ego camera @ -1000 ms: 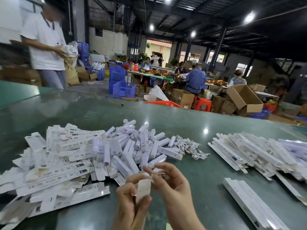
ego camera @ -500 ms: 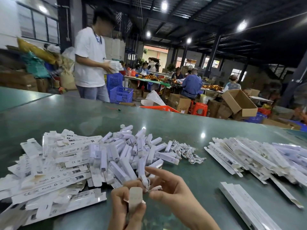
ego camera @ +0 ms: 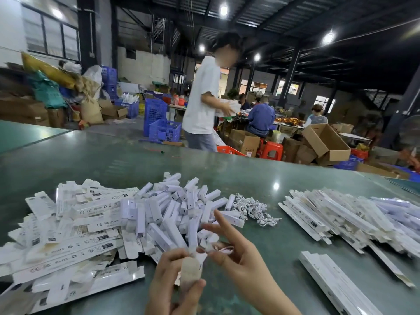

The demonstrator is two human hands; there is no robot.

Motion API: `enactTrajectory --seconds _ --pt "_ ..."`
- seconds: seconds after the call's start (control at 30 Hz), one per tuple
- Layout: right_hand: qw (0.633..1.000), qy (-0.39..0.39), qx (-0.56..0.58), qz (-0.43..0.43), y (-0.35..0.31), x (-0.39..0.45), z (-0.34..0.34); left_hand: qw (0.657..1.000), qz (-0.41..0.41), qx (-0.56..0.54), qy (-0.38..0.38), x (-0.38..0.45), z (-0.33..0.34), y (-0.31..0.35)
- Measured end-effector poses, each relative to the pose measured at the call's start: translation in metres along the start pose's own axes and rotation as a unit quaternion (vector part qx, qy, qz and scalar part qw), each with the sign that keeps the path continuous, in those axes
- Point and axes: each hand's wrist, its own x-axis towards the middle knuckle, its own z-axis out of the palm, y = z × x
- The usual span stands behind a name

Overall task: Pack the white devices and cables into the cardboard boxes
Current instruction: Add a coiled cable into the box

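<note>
Cardboard, glossy plastic and thin cord make up the work area: a smooth, reflective green table (ego camera: 113, 169) carries flat, elongated printed cardboard boxes (ego camera: 68, 226) heaped loosely at the lower left of the frame, a pile of small rectangular white devices (ego camera: 172, 208) with hard, shiny faces at the centre, and a tangle of coiled white cables (ego camera: 252, 209) just to the right of that pile. A second heap of long white packed boxes (ego camera: 354, 221) fills the right side, with a neat stack of closed boxes (ego camera: 336, 283) at the lower right. Compared with the frame half a second earlier, the person in the white shirt (ego camera: 202, 105) in the background has moved from the upper left to the upper centre, and the right hand's index and middle fingers have lifted and spread instead of lying folded over the work. At the bottom centre, the left hand (ego camera: 172, 283) is wrapped around an upright, matte, pale box end (ego camera: 191, 271), thumb on its lower face. The right hand (ego camera: 241, 258) pinches a small looped cable (ego camera: 221, 249) between thumb and a lower finger, right at the box's top edge; its index and middle fingers stand apart and straight, touching nothing.
</note>
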Motion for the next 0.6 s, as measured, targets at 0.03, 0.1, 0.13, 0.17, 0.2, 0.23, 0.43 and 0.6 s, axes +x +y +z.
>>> enactTrajectory --seconds 0.03,0.1,0.13,0.17,0.2,0.23,0.43,0.6 --pt "1.0 0.003 -0.01 0.005 0.0 0.0 -0.001 0.999 -0.022 -0.027 0.007 0.0 0.002 0.005" --pt "1.0 0.011 -0.01 0.014 0.0 -0.003 -0.001 0.986 -0.108 -0.126 0.017 0.002 0.006 0.019" --pt "1.0 0.017 0.001 0.017 -0.001 -0.004 -0.002 0.976 -0.135 -0.171 0.021 0.003 0.008 0.024" --pt "0.999 0.027 0.018 0.017 0.0 -0.005 -0.002 0.963 -0.157 -0.215 0.034 0.005 0.01 0.027" --pt "0.998 0.036 0.04 0.02 -0.001 -0.007 -0.003 0.945 -0.188 -0.264 0.053 0.007 0.01 0.029" --pt "0.996 0.043 0.069 0.023 -0.001 -0.009 -0.004 0.927 -0.213 -0.303 0.062 0.01 0.01 0.03" --pt "0.989 0.092 0.114 -0.008 -0.006 -0.02 0.002 0.917 -0.272 -0.291 0.011 0.014 0.014 0.033" --pt "0.983 0.125 0.129 -0.029 -0.003 -0.022 0.01 0.926 -0.251 -0.27 -0.082 0.014 0.006 0.027"
